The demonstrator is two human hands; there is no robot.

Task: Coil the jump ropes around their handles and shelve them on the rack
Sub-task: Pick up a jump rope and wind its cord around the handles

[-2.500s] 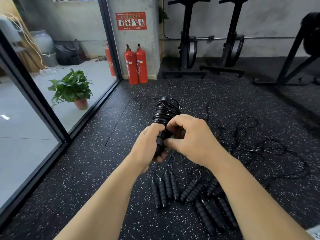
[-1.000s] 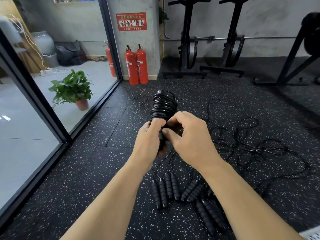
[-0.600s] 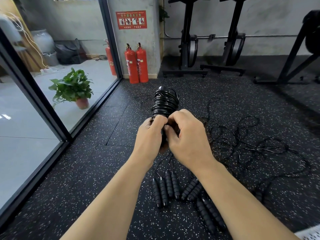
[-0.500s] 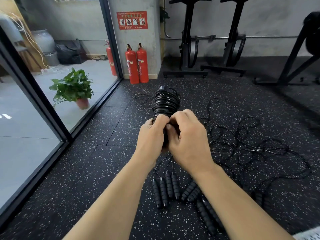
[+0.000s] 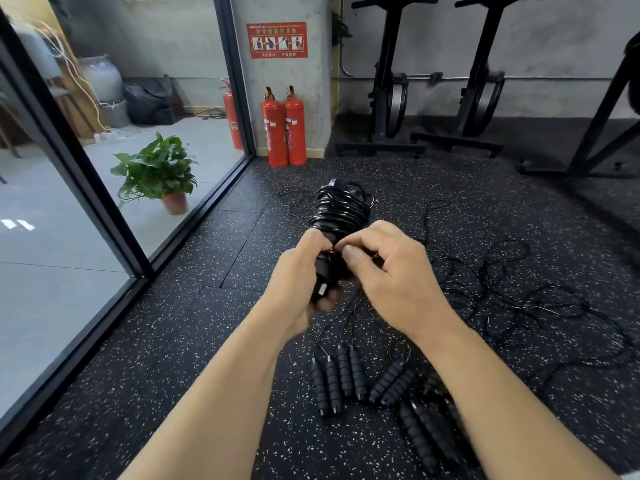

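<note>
A black jump rope bundle, its cord wound thickly round its handles, is held upright in front of me. My left hand grips the lower end of the handles. My right hand pinches the cord just below the coil, thumb and fingers pressed together against it. On the floor below my arms lie several more black foam handles, side by side. Their thin black cords trail off in loose tangles to the right. No rack shows in this view.
The floor is black speckled rubber. A glass wall with a dark frame runs along the left, a potted plant behind it. Two red fire extinguishers stand by a concrete pillar. Black exercise machines line the back wall.
The bundle has stayed between my hands at about the same height. My right hand's fingers have shifted on the cord below the coil, from pressed against my left hand to slightly apart.
</note>
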